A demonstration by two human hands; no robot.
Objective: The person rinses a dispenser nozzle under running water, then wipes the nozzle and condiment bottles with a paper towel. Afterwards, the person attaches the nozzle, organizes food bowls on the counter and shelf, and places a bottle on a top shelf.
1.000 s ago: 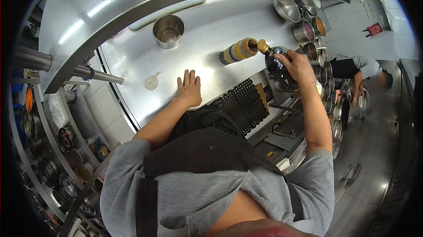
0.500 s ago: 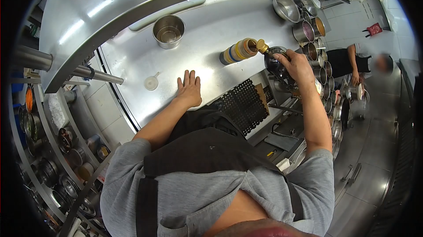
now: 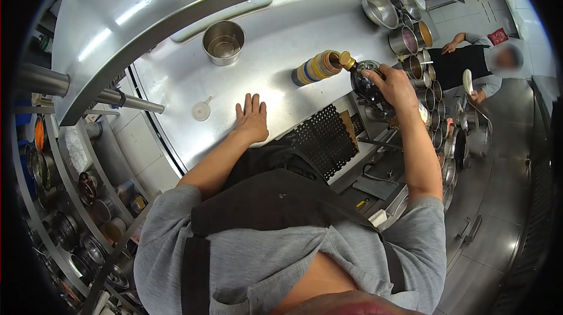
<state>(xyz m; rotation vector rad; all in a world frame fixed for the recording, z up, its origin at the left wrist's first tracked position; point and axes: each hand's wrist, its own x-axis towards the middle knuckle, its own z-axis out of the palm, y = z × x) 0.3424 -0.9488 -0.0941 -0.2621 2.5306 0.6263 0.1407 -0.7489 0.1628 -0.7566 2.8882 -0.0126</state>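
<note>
The right hand (image 3: 396,86) is wrapped around a dark, round-bodied bottle (image 3: 370,87), thumb across its near side and fingers curled behind; the grip is closed as far as the bottle's bulk allows. The bottle is held tilted over the front edge of the steel counter (image 3: 281,36), its gold top (image 3: 347,60) right by the open mouth of a container (image 3: 316,69) banded in yellow, tan and blue. I cannot tell whether the top and the container touch, nor whether the container stands or lies on the counter. The left hand (image 3: 253,123) is palm down on the counter near its front edge, fingers spread and open, with hold of nothing. Up and to the left of it lies a small pale disc (image 3: 201,111) with a short tab, and farther back sits an open steel pot (image 3: 224,42). Beyond the bottle, at the right end of the counter, a wide metal bowl (image 3: 380,8) sits beside a crowd of steel pots (image 3: 403,42), some with orange or purplish contents. A black mat (image 3: 322,145) full of holes is below the counter's front edge. Over by those pots, a co-worker (image 3: 463,67) in a dark apron has one hand at a pale, long object (image 3: 467,82).
</note>
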